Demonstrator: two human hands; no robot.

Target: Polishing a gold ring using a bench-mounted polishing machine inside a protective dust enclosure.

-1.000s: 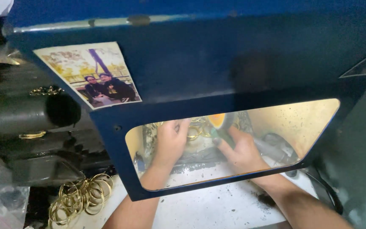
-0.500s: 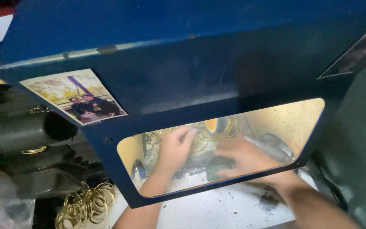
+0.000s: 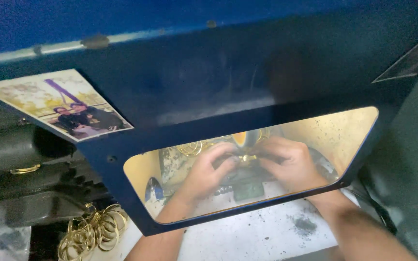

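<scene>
Both hands are inside the lit window of a blue machine hood point(image 3: 180, 87), working at a spinning wheel point(image 3: 246, 139) near the top of the opening. The left hand point(image 3: 208, 170) and right hand point(image 3: 289, 162) meet in the middle, fingers curled shut around a small brass ring point(image 3: 246, 157); only a bit of gold shows between the fingertips. The ring sits just under the wheel, touching or almost touching it; hard to tell which through the glare.

Step in hand, by my read: pressing the ring to the wheel, polishing or grinding its edge. The next move calls for a firm two-handed pinch, the ring turned bit by bit so a fresh part meets the wheel, fingertips kept clear of the wheel face.

More brass rings point(image 3: 197, 146) hang or lie at the back of the chamber, left of the wheel. A dark block point(image 3: 246, 191) sits below the hands on the chamber floor. Outside the hood, a loose heap of finished-looking gold rings point(image 3: 93, 231) lies at lower left, well apart from the hands. A photo print point(image 3: 56, 104) is stuck on the hood's left face. The white counter point(image 3: 262, 237) under the forearms is speckled with dark dust. Dark machine parts point(image 3: 20, 169) fill the left side.
</scene>
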